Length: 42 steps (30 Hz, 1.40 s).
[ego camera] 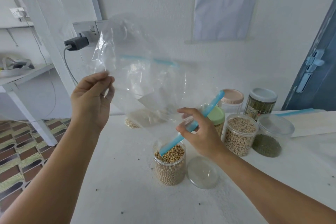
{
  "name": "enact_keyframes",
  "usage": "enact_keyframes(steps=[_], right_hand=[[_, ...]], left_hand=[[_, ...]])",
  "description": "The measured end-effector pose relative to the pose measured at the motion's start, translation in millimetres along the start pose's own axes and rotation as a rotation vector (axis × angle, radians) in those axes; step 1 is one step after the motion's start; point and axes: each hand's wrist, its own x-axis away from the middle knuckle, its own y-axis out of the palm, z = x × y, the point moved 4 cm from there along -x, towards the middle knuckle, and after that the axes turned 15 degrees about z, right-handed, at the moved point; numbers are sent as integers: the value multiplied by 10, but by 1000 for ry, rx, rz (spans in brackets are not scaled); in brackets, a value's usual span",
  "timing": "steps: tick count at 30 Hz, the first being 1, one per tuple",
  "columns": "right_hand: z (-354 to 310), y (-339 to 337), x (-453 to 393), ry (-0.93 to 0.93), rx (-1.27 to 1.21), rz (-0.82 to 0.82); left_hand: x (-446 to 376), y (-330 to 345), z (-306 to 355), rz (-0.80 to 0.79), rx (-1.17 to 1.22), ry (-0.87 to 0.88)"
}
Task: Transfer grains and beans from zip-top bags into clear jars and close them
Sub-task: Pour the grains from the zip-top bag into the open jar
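Note:
A clear zip-top bag with a blue zip strip hangs upside down and looks empty. My left hand pinches its upper corner. My right hand grips the blue zip edge, whose end dips into the mouth of an open clear jar filled with pale soybeans. The jar's clear lid lies flat on the white table just to its right.
Behind the right hand stand a lidded jar of beige beans, a jar of green beans under a clear lid, a green-lidded jar, a pink-lidded jar and a grey-lidded jar. A bag of small grains lies behind. A charger sits in the wall socket.

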Motion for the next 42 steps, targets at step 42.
enact_keyframes(steps=[42], right_hand=[[116,-4,51,-84,162,27]], left_hand=[[137,21,-79,-42,-12,-13]])
